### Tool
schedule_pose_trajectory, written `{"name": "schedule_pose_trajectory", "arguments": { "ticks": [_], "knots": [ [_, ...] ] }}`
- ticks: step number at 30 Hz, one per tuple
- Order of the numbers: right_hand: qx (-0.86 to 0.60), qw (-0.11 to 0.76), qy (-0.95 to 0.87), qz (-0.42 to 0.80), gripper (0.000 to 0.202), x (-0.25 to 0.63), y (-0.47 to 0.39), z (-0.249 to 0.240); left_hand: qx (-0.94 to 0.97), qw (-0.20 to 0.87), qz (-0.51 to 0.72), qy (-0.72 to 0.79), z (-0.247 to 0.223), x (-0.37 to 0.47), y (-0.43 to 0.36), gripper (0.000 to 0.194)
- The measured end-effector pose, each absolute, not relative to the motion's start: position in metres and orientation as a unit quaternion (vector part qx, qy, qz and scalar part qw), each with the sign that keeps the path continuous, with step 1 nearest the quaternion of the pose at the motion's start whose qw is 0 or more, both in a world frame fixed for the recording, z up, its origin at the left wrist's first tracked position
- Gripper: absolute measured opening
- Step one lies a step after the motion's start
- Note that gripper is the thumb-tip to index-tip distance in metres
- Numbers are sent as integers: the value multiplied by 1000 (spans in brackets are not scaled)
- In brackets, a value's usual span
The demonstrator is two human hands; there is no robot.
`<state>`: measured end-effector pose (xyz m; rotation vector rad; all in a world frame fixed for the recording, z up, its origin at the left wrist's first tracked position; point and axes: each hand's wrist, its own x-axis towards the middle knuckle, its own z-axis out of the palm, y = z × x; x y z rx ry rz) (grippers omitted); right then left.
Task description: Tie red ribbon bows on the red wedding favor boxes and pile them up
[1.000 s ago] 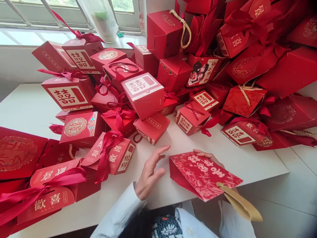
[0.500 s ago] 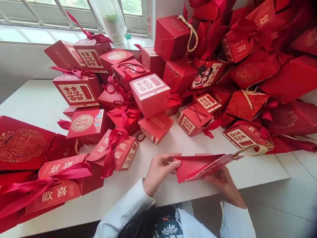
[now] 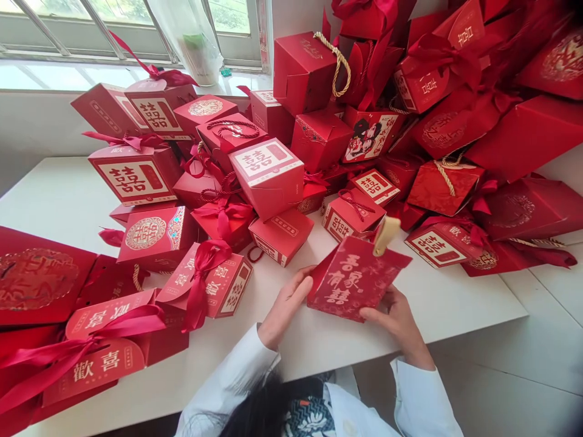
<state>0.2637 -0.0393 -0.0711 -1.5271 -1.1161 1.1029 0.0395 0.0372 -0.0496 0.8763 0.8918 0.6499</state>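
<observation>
Near edge of the white tabletop (image 3: 319, 349) runs just in front of me; bare strip between it and the piled boxes, widening towards the right corner. The red handled box (image 3: 355, 279) is in my hands over this strip, tilted, lettered face towards me; cannot tell whether its base touches down. My left hand (image 3: 286, 303) is curled against its left edge; my right hand (image 3: 401, 321) pinches the lower right corner, thumb in front. Tan strap (image 3: 387, 235) stands at the top, close by the small corded box (image 3: 353, 212) beyond. Ribboned box (image 3: 207, 282) sits left of my left hand. Contents of all these boxes hidden from view.
</observation>
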Motion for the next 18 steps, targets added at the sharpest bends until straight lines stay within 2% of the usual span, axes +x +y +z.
{"name": "schedule_pose_trajectory", "arguments": {
  "ticks": [3, 6, 10, 15, 18],
  "knots": [
    [-611, 460, -460, 450, 50, 263, -34, -70, 452, 753, 323, 352, -45, 40, 37, 63],
    [-607, 454, -466, 457, 53, 262, -29, -65, 488, 726, 315, 368, -43, 43, 39, 71],
    [-600, 465, -440, 479, 67, 254, -25, -55, 462, 718, 291, 431, -40, 49, 43, 58],
    [-579, 466, -422, 520, 86, 243, -26, -39, 435, 732, 281, 444, -31, 53, 44, 56],
    [-585, 455, -414, 529, 87, 241, -26, -35, 422, 740, 278, 443, -25, 53, 44, 55]
  ]
}}
